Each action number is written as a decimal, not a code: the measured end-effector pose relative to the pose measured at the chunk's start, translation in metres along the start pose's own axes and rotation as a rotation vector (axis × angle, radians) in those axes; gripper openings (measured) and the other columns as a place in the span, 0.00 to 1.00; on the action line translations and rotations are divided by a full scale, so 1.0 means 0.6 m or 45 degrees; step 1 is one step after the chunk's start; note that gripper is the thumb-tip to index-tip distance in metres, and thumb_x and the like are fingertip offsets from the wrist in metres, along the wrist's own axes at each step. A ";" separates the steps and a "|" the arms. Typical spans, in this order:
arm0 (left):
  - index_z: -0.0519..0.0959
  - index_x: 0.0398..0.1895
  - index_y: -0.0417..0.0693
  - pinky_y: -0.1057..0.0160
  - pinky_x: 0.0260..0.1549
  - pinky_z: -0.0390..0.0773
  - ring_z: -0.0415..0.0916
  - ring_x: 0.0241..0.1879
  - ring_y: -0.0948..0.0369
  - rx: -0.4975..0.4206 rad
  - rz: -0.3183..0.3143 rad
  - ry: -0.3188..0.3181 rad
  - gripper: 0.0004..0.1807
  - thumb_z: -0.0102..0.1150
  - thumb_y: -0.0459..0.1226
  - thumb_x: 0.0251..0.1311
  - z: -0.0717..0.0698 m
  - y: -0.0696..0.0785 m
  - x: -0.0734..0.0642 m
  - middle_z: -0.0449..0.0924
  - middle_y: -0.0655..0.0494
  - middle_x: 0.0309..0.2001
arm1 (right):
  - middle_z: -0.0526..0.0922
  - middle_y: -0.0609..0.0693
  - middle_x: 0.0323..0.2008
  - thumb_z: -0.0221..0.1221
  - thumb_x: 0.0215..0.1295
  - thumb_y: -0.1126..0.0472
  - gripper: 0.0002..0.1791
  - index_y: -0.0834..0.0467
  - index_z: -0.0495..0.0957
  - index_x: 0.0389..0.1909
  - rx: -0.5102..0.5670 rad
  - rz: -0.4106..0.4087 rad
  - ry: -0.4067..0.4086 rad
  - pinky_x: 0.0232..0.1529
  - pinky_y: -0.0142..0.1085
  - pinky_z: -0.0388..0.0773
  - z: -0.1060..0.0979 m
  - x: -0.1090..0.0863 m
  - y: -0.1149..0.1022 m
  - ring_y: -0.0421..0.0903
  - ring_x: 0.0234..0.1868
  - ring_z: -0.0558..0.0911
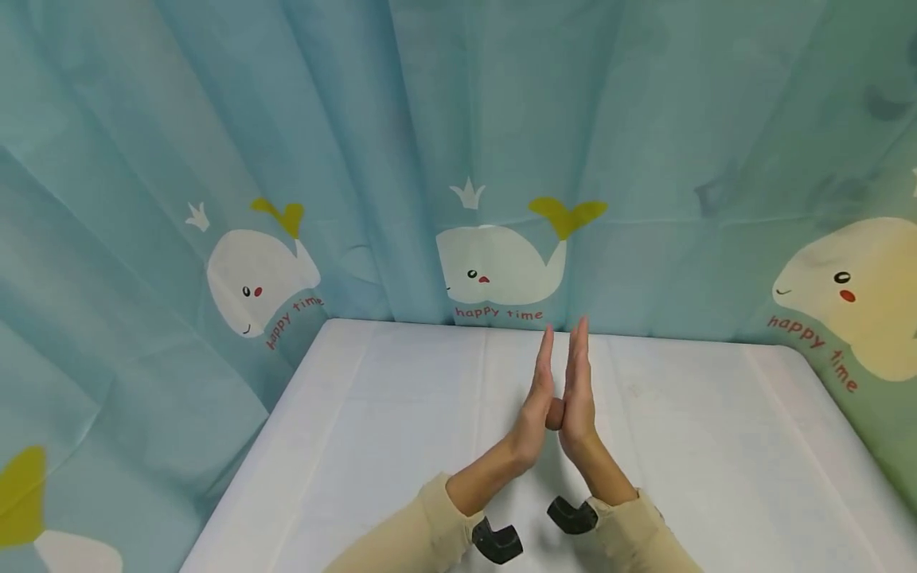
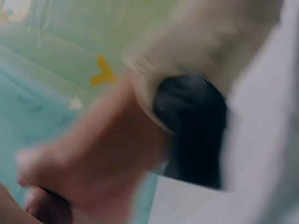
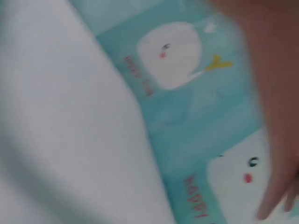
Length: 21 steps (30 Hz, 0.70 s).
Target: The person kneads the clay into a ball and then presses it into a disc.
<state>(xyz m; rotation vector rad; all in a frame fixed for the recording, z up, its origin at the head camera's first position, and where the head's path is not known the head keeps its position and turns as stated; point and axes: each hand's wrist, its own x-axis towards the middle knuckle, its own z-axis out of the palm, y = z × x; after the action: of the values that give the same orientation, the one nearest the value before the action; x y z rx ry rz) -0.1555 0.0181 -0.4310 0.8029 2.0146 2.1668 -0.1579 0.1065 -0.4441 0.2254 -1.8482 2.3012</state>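
The left hand (image 1: pixel 534 407) and right hand (image 1: pixel 579 404), fingers straight, sandwich a brown lump (image 1: pixel 555 415) over the bench (image 1: pixel 401 406). Probably light, perhaps soft, it suits even palm pressure from left and right.

1. Curtain (image 1: pixel 501 95): pale blue, turning green at right.
2. Printed whales (image 1: pixel 516 267): white, the rightmost tinged cream; yellow tail fins (image 1: pixel 566 218), black eyes (image 1: pixel 472 274), red cheeks (image 1: pixel 484 279).
3. Crowns (image 1: pixel 469 196): white.
4. Lettering (image 1: pixel 499 313), "happy time": red.
5. Tabletop (image 1: pixel 401 414): white, with faint pale bands.
6. Sleeves (image 1: pixel 408 533): plain beige.
7. Wrist mounts (image 1: pixel 499 544): black.
8. Round object (image 1: pixel 555 415): brown in the head view, perhaps reddish; its colour reads darker in the left wrist view, where blur intrudes.
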 end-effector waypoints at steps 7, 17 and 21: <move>0.33 0.85 0.61 0.41 0.76 0.33 0.29 0.81 0.58 -0.114 -0.193 0.172 0.34 0.14 0.57 0.80 -0.015 -0.021 0.015 0.29 0.61 0.84 | 0.37 0.38 0.83 0.22 0.83 0.44 0.31 0.37 0.36 0.84 -0.160 -0.163 -0.139 0.77 0.51 0.39 0.029 -0.038 -0.014 0.42 0.82 0.34; 0.34 0.84 0.68 0.42 0.76 0.33 0.32 0.82 0.53 -0.325 -0.157 0.081 0.36 0.16 0.63 0.78 -0.008 0.015 0.004 0.33 0.57 0.84 | 0.31 0.36 0.82 0.19 0.85 0.49 0.29 0.37 0.34 0.83 -0.202 -0.163 -0.100 0.77 0.50 0.40 -0.004 0.007 0.009 0.38 0.80 0.42; 0.33 0.85 0.64 0.41 0.76 0.33 0.33 0.82 0.58 -0.195 -0.110 0.143 0.36 0.14 0.61 0.79 -0.022 0.013 0.020 0.33 0.59 0.84 | 0.32 0.40 0.83 0.18 0.84 0.49 0.30 0.41 0.34 0.84 -0.134 -0.176 -0.175 0.77 0.51 0.31 0.020 -0.036 0.012 0.41 0.81 0.31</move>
<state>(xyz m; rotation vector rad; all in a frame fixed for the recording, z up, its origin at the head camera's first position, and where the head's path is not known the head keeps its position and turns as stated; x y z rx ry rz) -0.1691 0.0098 -0.4200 0.5761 1.8643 2.3296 -0.1385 0.0921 -0.4531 0.4911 -1.9448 2.1379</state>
